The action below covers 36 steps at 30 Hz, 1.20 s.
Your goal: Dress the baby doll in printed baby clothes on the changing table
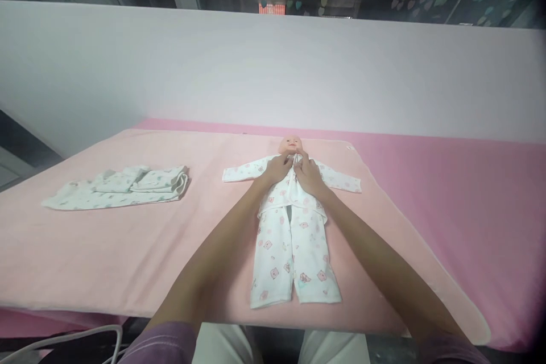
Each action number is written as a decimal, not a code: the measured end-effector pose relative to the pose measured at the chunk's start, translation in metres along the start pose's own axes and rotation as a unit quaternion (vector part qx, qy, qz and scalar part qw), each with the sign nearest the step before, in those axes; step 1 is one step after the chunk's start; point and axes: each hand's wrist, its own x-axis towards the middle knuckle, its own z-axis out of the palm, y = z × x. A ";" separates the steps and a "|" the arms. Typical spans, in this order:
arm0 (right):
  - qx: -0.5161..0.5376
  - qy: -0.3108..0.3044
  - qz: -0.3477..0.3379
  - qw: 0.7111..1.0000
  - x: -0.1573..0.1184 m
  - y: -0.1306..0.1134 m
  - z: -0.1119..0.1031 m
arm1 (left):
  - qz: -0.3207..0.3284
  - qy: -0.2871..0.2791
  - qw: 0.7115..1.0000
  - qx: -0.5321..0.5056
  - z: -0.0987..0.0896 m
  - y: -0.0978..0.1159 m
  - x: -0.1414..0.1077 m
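Note:
A baby doll [291,143] lies on its back, head toward the far side. It wears a white printed long-sleeved top [279,196] with both sleeves spread out, and matching trousers [273,256] whose legs point toward me. At the neckline of the top, just below the doll's chin, my left hand [279,168] pinches the fabric from the left. Opposite it, my right hand [307,173] grips the other side of the neckline with bent fingers. The two hands almost meet; the fabric between the fingertips is partly hidden.
Under the doll spreads a pale pink blanket [170,250] over a brighter pink surface [447,199]. Folded white printed cloth [123,186] lies to the left. A low white wall [273,74] stands behind, and a white cable [85,333] hangs at the lower left.

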 end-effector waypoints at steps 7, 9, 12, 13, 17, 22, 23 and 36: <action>-0.039 0.030 -0.131 0.990 -0.071 -0.001 -0.009 | -0.017 0.028 0.993 0.111 0.008 0.004 -0.041; -0.034 -0.002 -0.143 0.989 -0.088 0.001 -0.015 | 0.002 0.035 0.993 0.115 0.011 0.001 -0.054; -0.023 -0.066 -0.146 0.987 -0.102 0.006 -0.022 | 0.055 0.049 0.990 0.117 0.015 -0.005 -0.074; -0.017 -0.083 -0.143 0.986 -0.103 0.008 -0.024 | 0.073 0.051 0.989 0.115 0.016 -0.007 -0.081; 0.020 -0.121 -0.124 0.985 -0.103 0.010 -0.028 | 0.110 0.031 0.991 0.071 0.018 -0.018 -0.110; 0.065 -0.141 -0.096 0.983 -0.105 0.010 -0.032 | 0.136 -0.020 0.990 -0.032 0.013 -0.039 -0.131; 0.071 -0.145 -0.094 0.982 -0.106 0.010 -0.033 | 0.138 -0.029 0.989 -0.048 0.012 -0.042 -0.132; 0.082 -0.052 -0.071 0.993 -0.109 0.005 -0.023 | 0.115 0.091 0.986 -0.077 0.008 -0.014 -0.139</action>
